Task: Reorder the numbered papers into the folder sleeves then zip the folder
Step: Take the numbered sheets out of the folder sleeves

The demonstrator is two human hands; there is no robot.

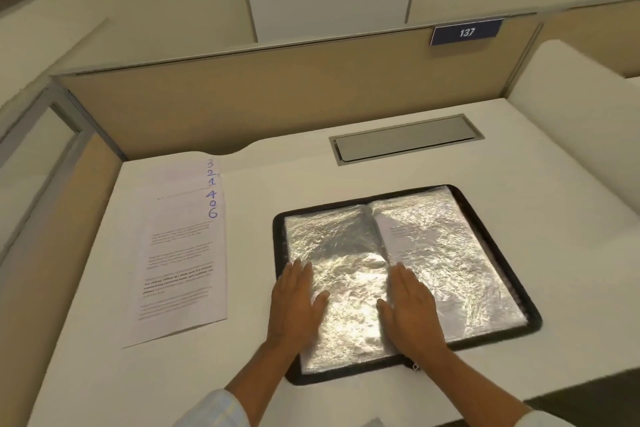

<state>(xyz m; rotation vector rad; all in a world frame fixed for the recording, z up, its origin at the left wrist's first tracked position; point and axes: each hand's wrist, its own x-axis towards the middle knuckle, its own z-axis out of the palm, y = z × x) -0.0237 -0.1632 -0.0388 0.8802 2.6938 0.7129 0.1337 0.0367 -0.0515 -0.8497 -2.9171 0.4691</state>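
Grips both flat, fingers straight, nothing held: left grip [296,302] pressing on left sleeve near its lower edge, right grip [410,308] likewise by the spine.

L to R:
- Numbered papers [180,253]: fanned stack on tabletop [242,374], well apart from folder. Numerals 3-2-1-4-?-6, 6 on top.
- Folder [492,253]: open flat, unzipped, zip pull [415,367] at near edge.
- Crinkled clear sleeves [450,270]: printed sheet showing in right one.

Step, prob.: flattening sleeves, sorting not begun.

Next: lifting sheet 1 from mid-stack w/o scattering the rest, feeding it into a sleeve mouth.

Open lane of desk [249,253] between the papers [180,253] on the left and the folder [278,236], more room right of it; partition [277,97] blocks the far side.
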